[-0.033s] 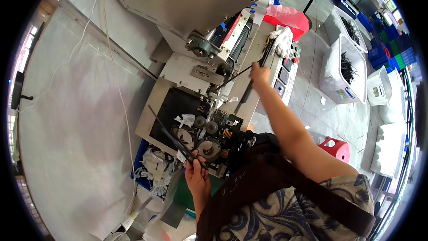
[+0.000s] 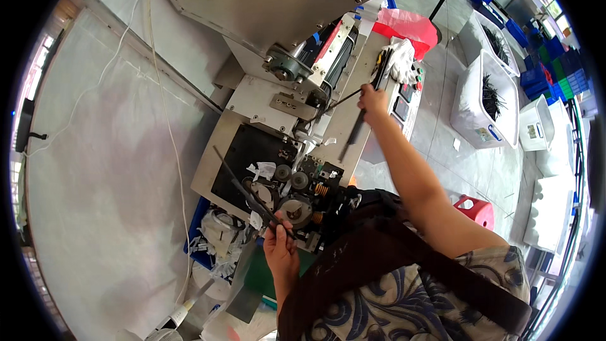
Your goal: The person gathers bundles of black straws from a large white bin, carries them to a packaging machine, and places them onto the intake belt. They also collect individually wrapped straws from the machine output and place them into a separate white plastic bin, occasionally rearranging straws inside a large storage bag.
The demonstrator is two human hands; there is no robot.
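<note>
My left hand point(image 2: 281, 247) is closed round a few long, thin black cables point(image 2: 243, 189), which slant up and left across the front of a metal machine point(image 2: 211, 180) with rollers and springs. On the machine's right side, my right hand point(image 2: 374, 102) pinches one thin black cable point(image 2: 344, 100) that runs left into the machine's middle. A bundle of similar black cables point(image 2: 355, 137) lies on the pale top, passing under the right hand. Whether that hand also touches the bundle, I cannot tell. White gloves point(image 2: 400, 62) lie beside the bundle's far end.
Push buttons and small displays point(image 2: 401, 108) line the machine's right edge. A red plastic bag point(image 2: 410, 28) lies at its far end. White tubs point(image 2: 486, 98) holding black cables and a red stool point(image 2: 475, 213) stand on the floor rightward. A blue bin point(image 2: 197, 240) of scraps sits lower left.
My right hand has shifted slightly right. The bundle under it has also moved a little to the right. My left hand and its cables have hardly moved.
</note>
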